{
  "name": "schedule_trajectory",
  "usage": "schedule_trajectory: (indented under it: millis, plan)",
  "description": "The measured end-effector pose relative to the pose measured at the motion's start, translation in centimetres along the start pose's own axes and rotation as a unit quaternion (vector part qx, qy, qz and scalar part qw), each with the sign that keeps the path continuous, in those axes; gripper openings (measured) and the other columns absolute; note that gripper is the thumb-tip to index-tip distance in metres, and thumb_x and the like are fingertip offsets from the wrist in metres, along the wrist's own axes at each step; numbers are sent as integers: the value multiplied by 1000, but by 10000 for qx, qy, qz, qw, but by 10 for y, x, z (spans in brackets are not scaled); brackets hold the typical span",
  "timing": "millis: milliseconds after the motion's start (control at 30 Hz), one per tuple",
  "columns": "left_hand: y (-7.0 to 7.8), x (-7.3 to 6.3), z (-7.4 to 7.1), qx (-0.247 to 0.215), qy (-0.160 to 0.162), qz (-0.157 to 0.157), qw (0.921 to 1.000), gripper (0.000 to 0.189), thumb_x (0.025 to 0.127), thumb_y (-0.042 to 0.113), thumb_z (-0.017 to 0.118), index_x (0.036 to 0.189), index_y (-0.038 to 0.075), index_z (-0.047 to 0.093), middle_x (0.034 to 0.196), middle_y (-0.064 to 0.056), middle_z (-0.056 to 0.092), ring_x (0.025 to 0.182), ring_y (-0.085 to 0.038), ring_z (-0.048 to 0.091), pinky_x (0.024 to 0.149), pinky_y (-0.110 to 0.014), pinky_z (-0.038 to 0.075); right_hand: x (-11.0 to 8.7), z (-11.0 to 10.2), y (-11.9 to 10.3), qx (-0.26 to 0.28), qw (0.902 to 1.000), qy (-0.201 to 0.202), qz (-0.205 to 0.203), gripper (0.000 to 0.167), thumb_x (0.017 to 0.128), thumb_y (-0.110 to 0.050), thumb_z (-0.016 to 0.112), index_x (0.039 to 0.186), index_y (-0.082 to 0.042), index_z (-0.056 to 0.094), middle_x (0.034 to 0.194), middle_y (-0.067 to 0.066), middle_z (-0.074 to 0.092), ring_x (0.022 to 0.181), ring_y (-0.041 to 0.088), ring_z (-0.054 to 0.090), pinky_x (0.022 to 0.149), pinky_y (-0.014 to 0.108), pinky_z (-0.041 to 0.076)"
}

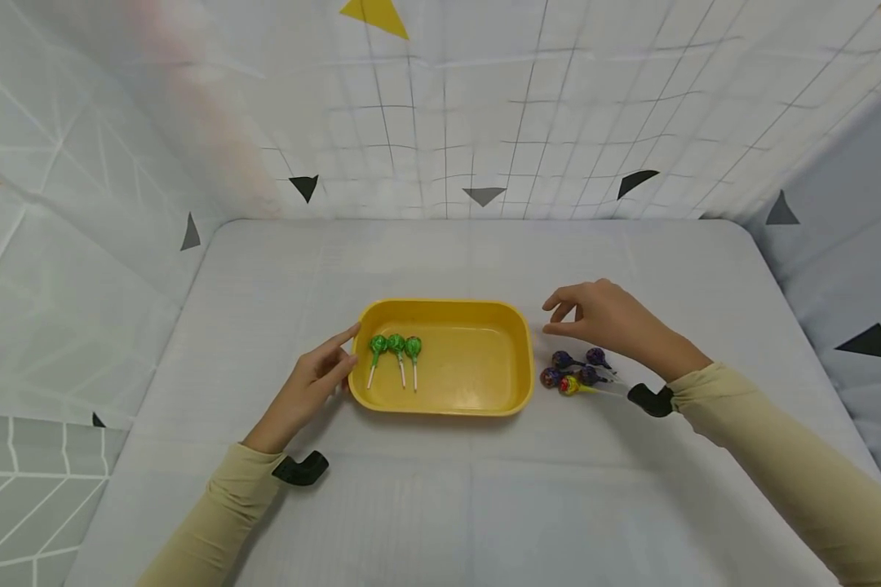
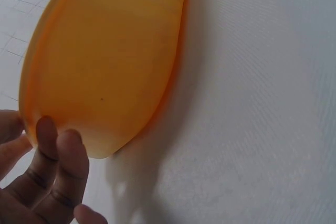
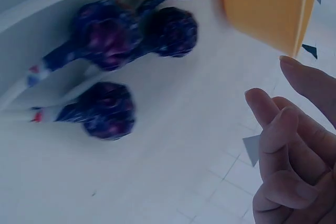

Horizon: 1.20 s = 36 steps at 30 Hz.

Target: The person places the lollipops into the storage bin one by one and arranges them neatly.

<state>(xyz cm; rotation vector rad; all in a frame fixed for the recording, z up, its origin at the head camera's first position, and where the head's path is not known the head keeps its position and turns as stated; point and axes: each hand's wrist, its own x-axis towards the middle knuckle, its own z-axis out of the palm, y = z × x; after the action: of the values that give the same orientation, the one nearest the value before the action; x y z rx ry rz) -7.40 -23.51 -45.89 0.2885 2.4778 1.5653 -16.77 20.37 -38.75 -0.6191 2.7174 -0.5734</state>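
Three green-wrapped lollipops [image 1: 396, 344] lie side by side at the left end of a yellow tray [image 1: 470, 404], their white sticks pointing toward me. My left hand [image 1: 314, 381] grips the tray's left end at the rim. In the left wrist view its fingertips [image 2: 71, 148] touch the tray's outer wall. To the right of the tray lies a small heap of lollipops: several in dark purple wrappers [image 1: 597, 357] and one in yellow and red [image 1: 568, 386]. Just above this heap my right hand [image 1: 604, 314] hovers, fingers bent, thumb and index apart, nothing between them.
A white cloth [image 1: 426, 497] covers the table. Pale patterned sheets [image 1: 440, 122] hang behind it and at both sides. A black wrist band piece [image 1: 301, 469] sits at the left cuff, and another [image 1: 651, 400] at the right cuff.
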Motion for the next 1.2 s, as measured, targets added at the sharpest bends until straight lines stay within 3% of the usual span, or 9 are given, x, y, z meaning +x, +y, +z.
schedule_trajectory:
  millis: [533,767,967,1200]
  plan:
    - [3,-1,0,4,22,-67,10000,52,109,26,55,159,21,42,92,-15,62,77,-34,61,68,-31,53,-27,11,44,-2,9986,-425,322,34,90,-25,82,120,-9,76,113,8,78,86,16,67,78,38,57]
    - [3,-1,1,-36,14,-88,10000,53,109,24,55,160,21,41,93,-16,62,77,-35,60,68,-31,53,-35,18,57,50,9976,-566,391,31,90,-21,81,119,-9,77,115,11,77,74,12,61,64,28,51]
    - [4,-1,1,-46,18,-108,9999,53,109,25,55,160,21,41,93,-14,62,77,-34,60,67,-31,52,-43,23,65,186,9974,-559,414,29,90,-17,80,118,-10,78,115,12,76,71,13,57,59,26,48]
    - [4,-1,2,-30,27,-95,9999,53,109,24,54,160,20,41,93,-14,61,76,-35,60,66,-31,52,-49,24,70,153,9986,-387,316,26,89,-19,82,114,-13,79,102,2,77,65,12,52,54,25,44]
